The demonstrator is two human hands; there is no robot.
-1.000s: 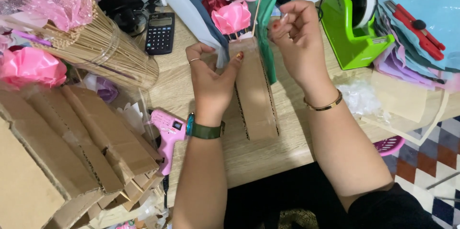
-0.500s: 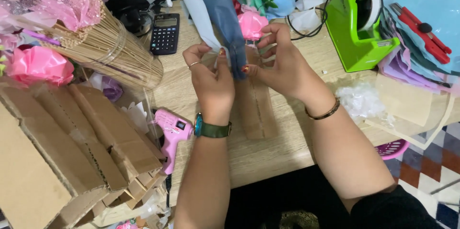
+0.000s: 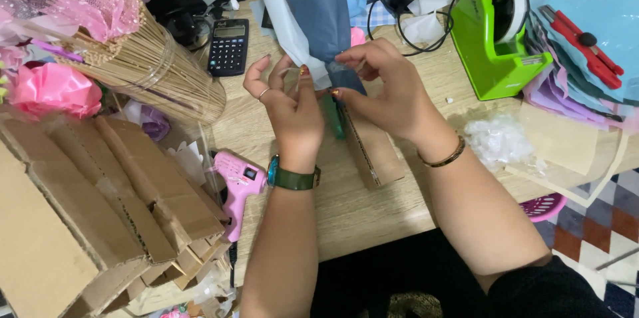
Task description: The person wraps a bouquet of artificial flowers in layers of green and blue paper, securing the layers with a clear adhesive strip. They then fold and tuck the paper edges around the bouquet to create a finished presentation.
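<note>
Left hand (image 3: 293,102) and right hand (image 3: 386,88) pinch the blue-and-white paper wrap (image 3: 313,12) closed at its narrow lower end above the cardboard strip (image 3: 373,152) (green stem partly hidden); slack fingertips would probably let the wrap unroll.

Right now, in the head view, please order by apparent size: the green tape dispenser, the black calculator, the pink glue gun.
1. green tape dispenser, clearly the largest.
2. pink glue gun.
3. black calculator.
The last two look close; the glue gun lies nearer the camera, so that ranking is unsure.
</note>
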